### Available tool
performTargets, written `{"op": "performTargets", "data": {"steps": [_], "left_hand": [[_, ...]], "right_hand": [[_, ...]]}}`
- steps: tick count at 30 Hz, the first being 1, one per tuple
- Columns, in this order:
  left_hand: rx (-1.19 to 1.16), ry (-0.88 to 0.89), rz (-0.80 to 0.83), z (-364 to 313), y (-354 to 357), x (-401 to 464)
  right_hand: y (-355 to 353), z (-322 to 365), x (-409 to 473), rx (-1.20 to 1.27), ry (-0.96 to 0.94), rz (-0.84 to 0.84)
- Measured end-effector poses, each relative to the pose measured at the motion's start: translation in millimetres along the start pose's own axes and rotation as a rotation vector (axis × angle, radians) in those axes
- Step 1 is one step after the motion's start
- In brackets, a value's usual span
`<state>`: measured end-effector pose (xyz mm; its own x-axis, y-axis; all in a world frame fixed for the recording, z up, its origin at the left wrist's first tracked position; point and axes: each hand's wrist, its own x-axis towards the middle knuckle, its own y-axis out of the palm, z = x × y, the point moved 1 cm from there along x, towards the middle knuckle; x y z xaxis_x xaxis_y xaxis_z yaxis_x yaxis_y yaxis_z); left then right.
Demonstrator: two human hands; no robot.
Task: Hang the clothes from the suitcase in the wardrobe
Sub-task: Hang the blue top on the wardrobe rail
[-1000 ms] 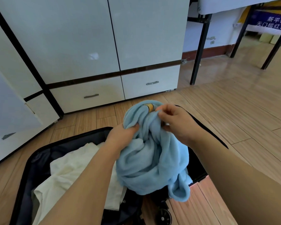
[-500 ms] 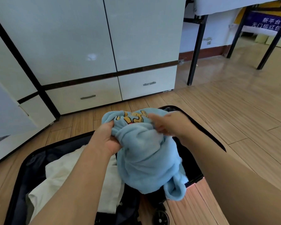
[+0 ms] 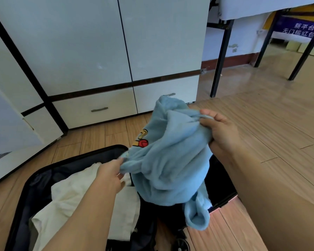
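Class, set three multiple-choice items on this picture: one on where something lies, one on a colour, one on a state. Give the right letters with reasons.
1. Where does the cream garment lie?
A. On the floor beside the wardrobe
B. Inside the open suitcase
C. Over the table

2. What colour is the fleece garment held up in both hands?
A. Light blue
B. Dark green
C. Red

3. How are the two drawers under the wardrobe doors?
A. Both pulled out
B. One pulled out
C. Both closed

Answers
1. B: the cream garment rests within the black rim of the suitcase.
2. A: the fleece garment is light blue, gripped by the left hand and the right hand.
3. C: the left drawer and the right drawer both sit flush with the wardrobe front.
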<state>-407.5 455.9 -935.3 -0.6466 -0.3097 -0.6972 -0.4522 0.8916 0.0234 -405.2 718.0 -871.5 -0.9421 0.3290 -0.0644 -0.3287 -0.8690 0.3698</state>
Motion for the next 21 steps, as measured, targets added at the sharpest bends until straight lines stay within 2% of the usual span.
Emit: {"op": "performTargets", "data": {"steps": [1, 3, 5, 7, 9, 11, 13, 14, 16, 17, 19, 21], "left_hand": [[0.132, 0.094, -0.089, 0, -2, 2], [0.304, 0.326, -0.104, -12, 3, -6], [0.379, 0.461, 0.090, -25, 18, -26], [0.466, 0.426, 0.331, -27, 34, -45], [0.493, 0.337, 0.469, -16, 46, -58], [0.401, 0.301, 0.515, -7, 50, -61], [0.210, 0.343, 0.528, -11, 51, -58], [0.056, 0.361, 0.528, -18, 48, -57], [-0.265, 0.391, 0.518, -36, 39, -50], [-0.374, 0.411, 0.525, -45, 33, -47], [-0.501, 0.403, 0.567, -53, 24, -45], [-0.490, 0.347, 0.542, -53, 22, -45]], "right_hand": [[-3, 2, -1, 0.046, 0.010, 0.021], [-5, 1, -3, 0.090, 0.053, 0.046], [-2, -1, -5, 0.106, 0.100, 0.080], [5, -3, -9, 0.108, 0.128, 0.139], [12, -2, -12, 0.115, 0.139, 0.214], [16, -2, -12, 0.105, 0.113, 0.238], [13, -3, -6, 0.038, 0.056, 0.131], [6, -2, -2, -0.057, -0.009, 0.029], [-13, 0, 4, -0.403, -0.144, -0.189], [-27, -5, 9, -0.559, -0.148, -0.279], [-48, -20, 13, -0.750, 0.023, -0.362], [-52, -35, 11, -0.878, 0.143, -0.328]]}}
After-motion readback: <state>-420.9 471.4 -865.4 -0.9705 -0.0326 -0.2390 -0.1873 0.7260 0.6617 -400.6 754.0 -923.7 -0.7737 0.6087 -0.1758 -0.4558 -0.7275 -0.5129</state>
